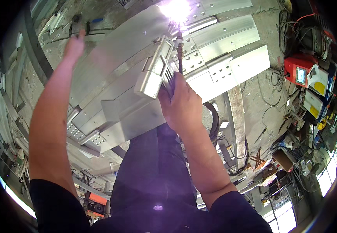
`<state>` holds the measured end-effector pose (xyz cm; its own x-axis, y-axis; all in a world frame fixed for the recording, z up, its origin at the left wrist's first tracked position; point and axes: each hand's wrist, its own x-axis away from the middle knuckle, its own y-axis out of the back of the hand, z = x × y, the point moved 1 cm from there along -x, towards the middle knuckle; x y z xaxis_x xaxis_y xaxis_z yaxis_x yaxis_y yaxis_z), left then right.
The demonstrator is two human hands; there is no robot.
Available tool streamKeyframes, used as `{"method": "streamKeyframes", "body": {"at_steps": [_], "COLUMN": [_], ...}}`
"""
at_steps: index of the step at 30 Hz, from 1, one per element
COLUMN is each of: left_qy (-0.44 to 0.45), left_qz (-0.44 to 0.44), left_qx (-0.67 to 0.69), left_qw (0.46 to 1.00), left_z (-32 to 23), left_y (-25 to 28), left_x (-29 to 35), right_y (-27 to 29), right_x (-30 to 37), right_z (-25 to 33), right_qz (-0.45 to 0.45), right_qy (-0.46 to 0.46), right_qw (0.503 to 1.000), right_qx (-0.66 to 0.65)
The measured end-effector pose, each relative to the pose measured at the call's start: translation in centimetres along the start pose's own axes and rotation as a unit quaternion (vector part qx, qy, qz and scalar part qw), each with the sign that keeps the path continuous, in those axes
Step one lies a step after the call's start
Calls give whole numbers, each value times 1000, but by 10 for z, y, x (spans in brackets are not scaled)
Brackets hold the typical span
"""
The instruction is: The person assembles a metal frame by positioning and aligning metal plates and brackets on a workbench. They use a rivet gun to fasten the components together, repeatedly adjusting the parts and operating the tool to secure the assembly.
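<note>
My right hand (184, 103) is wrapped around the grip of a silver, boxy welding gun (151, 72). A thin black feed tube (180, 58) with brass fittings runs alongside it. At the gun's far tip a white glare (175, 11) hides the contact spot. Under it lies a large curved panel of silvery metal plates (133, 54), with round holes, rods and hinge-like joints. Out to the far left, beside the panel, my left hand (74, 47) is stretched forward. One of its fingers stands out apart, and no object shows in it.
A red machine with a small screen (300, 75) stands at the right, near tangled black cables (298, 33). Long metal bars (36, 46) lie at the left. My legs (149, 167) are close to the panel's near edge. A flat metal strip (236, 120) lies on the floor.
</note>
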<state>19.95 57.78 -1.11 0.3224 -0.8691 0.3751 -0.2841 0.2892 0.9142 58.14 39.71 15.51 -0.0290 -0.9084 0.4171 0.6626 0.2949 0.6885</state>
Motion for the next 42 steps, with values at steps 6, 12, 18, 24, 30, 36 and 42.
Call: {"method": "streamKeyframes", "body": {"at_steps": [6,12,18,24,30,36,42], "left_qy": [40,55,64,68,66,49,57], "left_qz": [64,15,-1,9,7,-3,26], "left_qx": [87,61,35,34,37,52,36], "left_qw": [993,997,997,997,997,997,997], "left_z": [-13,-23,-29,-35,-40,-35,-53], "left_y": [-19,-15,-10,-7,-8,-7,3], "left_x": [33,45,50,54,55,60,65], "right_y": [2,5,9,14,15,33,42], "right_x": [2,4,7,7,13,54,112], "right_z": [1,7,13,21,30,37,3], "right_qz": [0,12,4,14,1,29,26], "right_qy": [-28,-45,-45,-77,-64,3,7], "right_qw": [999,998,997,993,994,996,999], "right_qx": [-19,-33,-55,-87,-89,-81,-37]}}
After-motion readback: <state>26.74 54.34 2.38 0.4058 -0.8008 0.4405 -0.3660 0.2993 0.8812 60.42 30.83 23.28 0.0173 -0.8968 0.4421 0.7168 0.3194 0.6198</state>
